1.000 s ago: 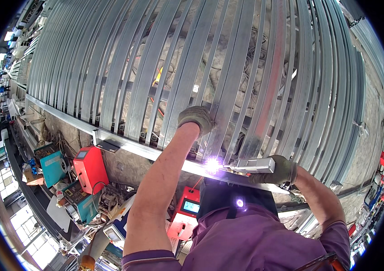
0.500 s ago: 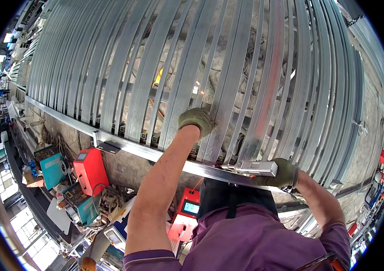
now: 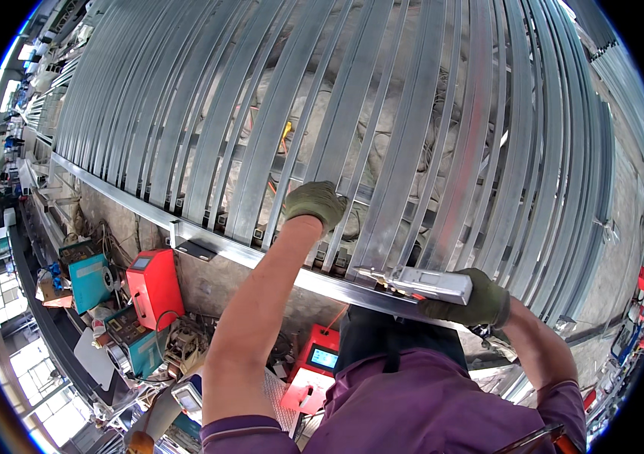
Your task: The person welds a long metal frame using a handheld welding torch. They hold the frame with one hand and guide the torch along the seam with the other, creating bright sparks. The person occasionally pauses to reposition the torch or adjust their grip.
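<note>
A row of long grey metal tubes (image 3: 404, 144) lies side by side, their near ends at a shiny metal rail (image 3: 329, 284). My left hand (image 3: 314, 204), in a green work glove, is closed on one tube in the middle, a short way beyond the rail. My right hand (image 3: 485, 299), gloved too, grips a silver, boxy welding gun (image 3: 435, 284). The gun's narrow nozzle points left, close to the near end of a wide tube just above the rail. My right fingers are partly hidden behind the gun's body.
Below the rail stand a red machine (image 3: 153, 286) and a second red machine with a lit screen (image 3: 314, 371). Teal equipment (image 3: 92, 284) and tangled cables are to the left. A small bracket (image 3: 195, 250) sticks out from the rail. Cables lie on the floor under the tubes.
My left hand has shifted left across the tubes. The welding gun has moved left along the rail, its nozzle now nearer the wide tube's end. The whole view has shifted slightly.
</note>
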Motion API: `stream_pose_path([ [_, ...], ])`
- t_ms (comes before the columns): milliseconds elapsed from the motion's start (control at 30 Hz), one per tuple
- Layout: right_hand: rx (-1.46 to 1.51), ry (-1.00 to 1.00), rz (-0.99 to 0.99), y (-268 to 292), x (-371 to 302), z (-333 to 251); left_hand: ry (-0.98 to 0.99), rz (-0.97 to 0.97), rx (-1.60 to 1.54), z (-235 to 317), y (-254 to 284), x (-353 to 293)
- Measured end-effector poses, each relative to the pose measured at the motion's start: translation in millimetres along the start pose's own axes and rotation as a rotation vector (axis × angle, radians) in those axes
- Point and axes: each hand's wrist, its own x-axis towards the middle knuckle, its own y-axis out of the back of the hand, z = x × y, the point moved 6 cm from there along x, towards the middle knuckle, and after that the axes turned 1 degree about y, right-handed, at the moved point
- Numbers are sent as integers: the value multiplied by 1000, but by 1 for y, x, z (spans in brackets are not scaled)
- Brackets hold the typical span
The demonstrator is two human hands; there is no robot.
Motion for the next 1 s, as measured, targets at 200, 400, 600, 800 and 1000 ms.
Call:
stream_pose_path([
  [200,80,12,-7,-5,22,14,-16,-95,-28,13,5,-8],
  [400,101,-27,-25,-9,31,23,-102,-96,36,28,-8,0],
  [600,119,-55,-58,-20,44,19,-99,-96,-4,24,-11,12],
  [800,-5,-7,-127,-32,73,0,-79,-105,-37,23,-6,10],
  [1000,56,-27,-140,-35,74,2,-97,-77,-86,27,-3,4],
])
